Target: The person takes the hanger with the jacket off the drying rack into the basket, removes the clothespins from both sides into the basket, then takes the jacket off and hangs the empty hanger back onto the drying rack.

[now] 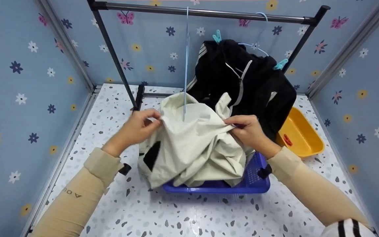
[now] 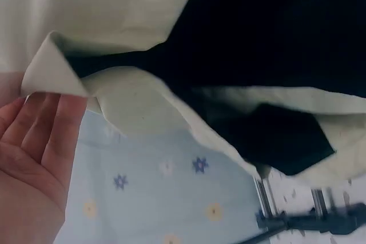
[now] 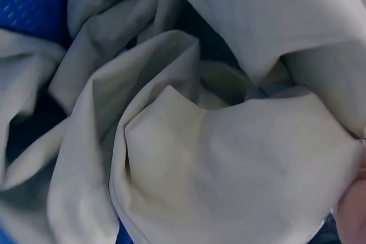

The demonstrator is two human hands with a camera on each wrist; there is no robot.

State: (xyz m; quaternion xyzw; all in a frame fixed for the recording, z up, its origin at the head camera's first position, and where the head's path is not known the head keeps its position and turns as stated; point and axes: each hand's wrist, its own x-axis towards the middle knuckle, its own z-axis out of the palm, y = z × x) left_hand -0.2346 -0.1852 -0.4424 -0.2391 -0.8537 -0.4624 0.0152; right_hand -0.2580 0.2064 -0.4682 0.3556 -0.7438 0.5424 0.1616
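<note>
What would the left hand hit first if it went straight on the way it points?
The cream fabric garment, whose edge the left hand pinches; past that, probably the thin light-blue clothes hanger, though depth is unclear.

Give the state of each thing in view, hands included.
Left hand: pinching cream garment
Right hand: pinching cream garment
Cream garment: crumpled, partly over blue basket
Blue basket: upright, partly covered
Rack: standing
Front hanger: on rack, edge-on; whether inside garment unclear
Rear hanger: on rack
Black jacket: hanging, clipped
Teal clips: clamped on black jacket
Yellow bin: upright, something red inside
</note>
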